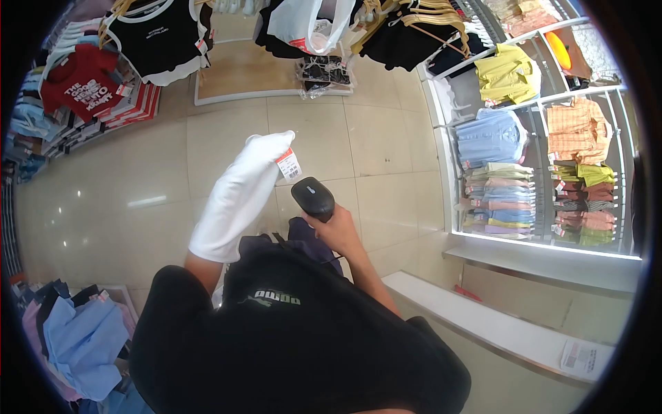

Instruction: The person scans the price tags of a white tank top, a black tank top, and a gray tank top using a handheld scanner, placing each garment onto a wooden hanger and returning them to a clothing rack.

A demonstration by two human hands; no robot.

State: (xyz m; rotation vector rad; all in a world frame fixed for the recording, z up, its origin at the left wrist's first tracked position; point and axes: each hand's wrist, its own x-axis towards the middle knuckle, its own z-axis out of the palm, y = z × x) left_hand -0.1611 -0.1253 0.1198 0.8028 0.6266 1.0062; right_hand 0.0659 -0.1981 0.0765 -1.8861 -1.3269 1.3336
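Observation:
A white garment (238,196) is drawn over my left forearm and covers my left hand, so its fingers are hidden. From the garment's far end hangs a price tag (289,164) with an orange top and a barcode. My right hand (334,229) is wrapped round a black handheld barcode scanner (313,199). The scanner's head is just below and to the right of the tag, apart from it.
A low wooden platform (241,72) stands ahead under hanging black tops. At left hang a red T-shirt (83,83) and other shirts. White shelving (448,165) with folded shirts is at right. Blue clothes (86,341) lie at lower left. A white ledge (496,324) runs at lower right.

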